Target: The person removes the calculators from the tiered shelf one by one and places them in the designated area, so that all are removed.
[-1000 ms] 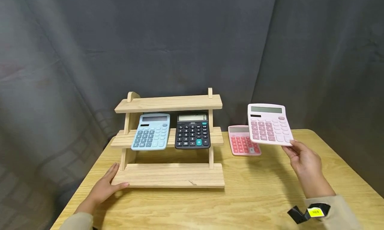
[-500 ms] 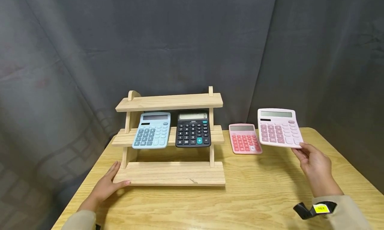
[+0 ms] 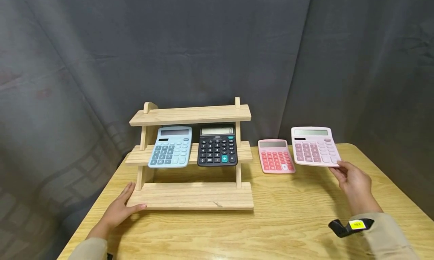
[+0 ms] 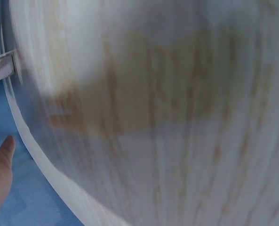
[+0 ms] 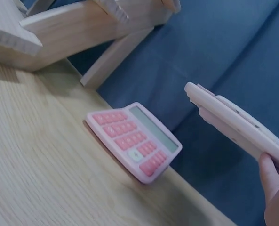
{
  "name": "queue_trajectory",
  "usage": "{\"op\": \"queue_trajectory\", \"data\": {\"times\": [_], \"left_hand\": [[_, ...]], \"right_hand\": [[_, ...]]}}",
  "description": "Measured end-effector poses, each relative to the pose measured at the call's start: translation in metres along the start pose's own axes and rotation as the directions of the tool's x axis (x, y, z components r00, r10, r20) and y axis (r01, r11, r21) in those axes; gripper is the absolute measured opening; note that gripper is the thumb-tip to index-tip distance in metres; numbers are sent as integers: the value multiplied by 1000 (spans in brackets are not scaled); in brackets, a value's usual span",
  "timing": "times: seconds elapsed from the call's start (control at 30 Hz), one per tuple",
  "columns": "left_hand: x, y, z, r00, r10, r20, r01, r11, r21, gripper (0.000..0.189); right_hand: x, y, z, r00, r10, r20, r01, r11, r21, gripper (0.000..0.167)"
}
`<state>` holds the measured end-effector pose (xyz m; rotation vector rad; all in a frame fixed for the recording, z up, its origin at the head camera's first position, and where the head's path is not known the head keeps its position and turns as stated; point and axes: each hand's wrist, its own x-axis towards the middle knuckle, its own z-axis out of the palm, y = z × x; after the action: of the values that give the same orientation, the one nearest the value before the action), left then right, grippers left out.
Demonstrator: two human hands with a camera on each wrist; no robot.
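Observation:
My right hand [image 3: 354,182] pinches the lower right corner of a pale pink calculator [image 3: 313,145], lifted above the table's back right with its keys facing me. In the right wrist view that calculator [image 5: 238,120] shows edge-on. My left hand [image 3: 116,211] rests with spread fingers at the lower left end of a three-tier wooden shelf [image 3: 193,198]. A light blue calculator [image 3: 171,149] and a black calculator [image 3: 217,147] lean side by side on its middle tier. A coral-keyed pink calculator [image 3: 276,157] lies on the table right of the shelf.
The shelf stands toward the back of a wooden table [image 3: 217,233]. Dark grey curtain [image 3: 210,49] hangs close behind the table's back edge. The shelf's top tier [image 3: 190,115] juts above the leaning calculators.
The held pale pink calculator has moved right and slightly down, away from over the coral-keyed one, which now shows fully. My left hand stays at the shelf.

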<state>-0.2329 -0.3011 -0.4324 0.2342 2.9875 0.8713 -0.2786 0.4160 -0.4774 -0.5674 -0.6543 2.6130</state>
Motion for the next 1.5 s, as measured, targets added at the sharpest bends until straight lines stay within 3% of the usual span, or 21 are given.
{"op": "queue_trajectory", "data": {"times": [0.3, 0.43, 0.53, 0.73, 1.1, 1.27, 1.5], "left_hand": [[1, 2, 0, 1000, -12, 10, 12, 1000, 2, 93], [0, 2, 0, 1000, -19, 12, 19, 1000, 0, 93], [0, 1, 1, 1000, -25, 11, 25, 1000, 3, 93], [-1, 1, 1, 1000, -25, 6, 24, 1000, 4, 93], [-1, 2, 1, 1000, -16, 4, 16, 1000, 0, 94], [-1, 1, 2, 1000, -8, -10, 8, 1000, -5, 94], [0, 1, 3, 1000, -9, -20, 9, 1000, -5, 93]], "right_hand": [[-11, -7, 5, 998, 54, -33, -55, 998, -36, 24], [-31, -6, 19, 993, 49, -108, -63, 989, -131, 13], [-53, -5, 37, 984, 58, -166, -82, 986, -145, 11], [-84, -4, 57, 992, 86, -91, -96, 990, -104, 18], [-68, -1, 50, 991, 123, -59, -130, 982, -134, 26], [-61, 0, 50, 986, 130, -105, -147, 974, -174, 12], [-51, 2, 47, 981, 118, -157, -150, 967, -207, 14]]}}
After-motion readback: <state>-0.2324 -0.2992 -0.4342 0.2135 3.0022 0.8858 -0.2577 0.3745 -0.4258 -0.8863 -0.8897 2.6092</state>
